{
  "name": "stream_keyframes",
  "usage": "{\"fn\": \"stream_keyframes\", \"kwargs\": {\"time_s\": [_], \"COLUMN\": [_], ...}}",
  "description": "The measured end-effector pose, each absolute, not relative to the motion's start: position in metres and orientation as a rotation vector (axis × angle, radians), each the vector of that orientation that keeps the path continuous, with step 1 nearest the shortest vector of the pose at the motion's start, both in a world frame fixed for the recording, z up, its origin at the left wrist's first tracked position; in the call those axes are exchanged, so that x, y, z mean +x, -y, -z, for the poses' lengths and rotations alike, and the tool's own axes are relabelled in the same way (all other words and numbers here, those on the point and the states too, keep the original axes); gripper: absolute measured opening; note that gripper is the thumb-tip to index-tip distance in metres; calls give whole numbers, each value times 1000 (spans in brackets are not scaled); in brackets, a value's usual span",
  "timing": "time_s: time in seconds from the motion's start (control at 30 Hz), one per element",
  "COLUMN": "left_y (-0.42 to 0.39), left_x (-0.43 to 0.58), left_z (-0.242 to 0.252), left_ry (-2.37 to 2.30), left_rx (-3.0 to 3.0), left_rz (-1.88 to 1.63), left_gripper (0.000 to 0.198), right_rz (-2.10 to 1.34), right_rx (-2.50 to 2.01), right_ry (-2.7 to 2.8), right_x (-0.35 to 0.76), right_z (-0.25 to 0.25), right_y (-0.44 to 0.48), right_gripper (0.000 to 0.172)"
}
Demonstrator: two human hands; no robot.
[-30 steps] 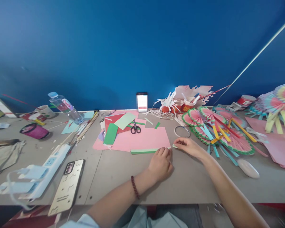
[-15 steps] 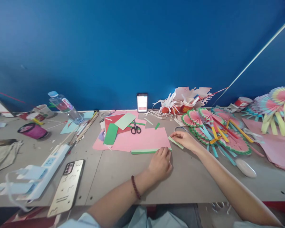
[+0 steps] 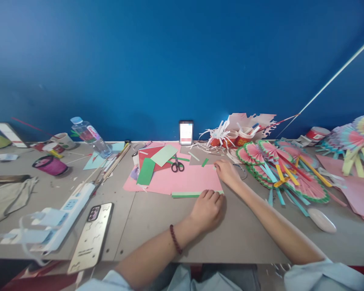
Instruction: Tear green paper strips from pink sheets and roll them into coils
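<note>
A pink paper sheet (image 3: 197, 178) lies on the table, with a green paper strip (image 3: 185, 195) along its front edge. My left hand (image 3: 208, 208) rests at the sheet's front right corner, its fingers curled down on the edge and closed. At the far right corner is my right hand (image 3: 229, 173), fingers pinched together. Only a tiny light green bit shows by its fingertips; the rest of that paper strip is hidden. Black-handled scissors (image 3: 177, 165) sit on the sheet beside light green paper (image 3: 164, 155), green paper (image 3: 146, 171) and red paper (image 3: 153, 152).
To the right lie pleated paper fans (image 3: 279, 161) and a white computer mouse (image 3: 322, 220). On the left are a phone (image 3: 91, 238), a power strip (image 3: 69, 212), a water bottle (image 3: 92, 137) and a pink mesh holder (image 3: 50, 165). Red cups (image 3: 244, 136) stand against the blue wall.
My right hand has moved from right of the sheet to its far right corner, and the light green strip is now almost hidden. My left hand stays at the front edge. The view shifted slightly.
</note>
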State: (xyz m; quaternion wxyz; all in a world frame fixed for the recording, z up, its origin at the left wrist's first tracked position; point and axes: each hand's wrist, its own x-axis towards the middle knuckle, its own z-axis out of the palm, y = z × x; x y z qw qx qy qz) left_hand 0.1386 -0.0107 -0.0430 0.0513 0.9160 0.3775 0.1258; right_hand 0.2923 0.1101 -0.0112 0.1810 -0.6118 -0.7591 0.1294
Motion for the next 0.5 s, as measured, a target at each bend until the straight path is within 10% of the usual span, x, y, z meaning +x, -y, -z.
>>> {"fn": "stream_keyframes", "kwargs": {"time_s": [0.5], "left_y": [-123], "left_x": [-23], "left_z": [-25], "left_ry": [-2400], "left_rx": [1982], "left_rz": [-221], "left_gripper": [47], "right_rz": [-732], "right_rx": [-1449], "right_ry": [2324], "right_x": [194], "right_z": [-17], "right_y": [-105], "right_gripper": [19]}}
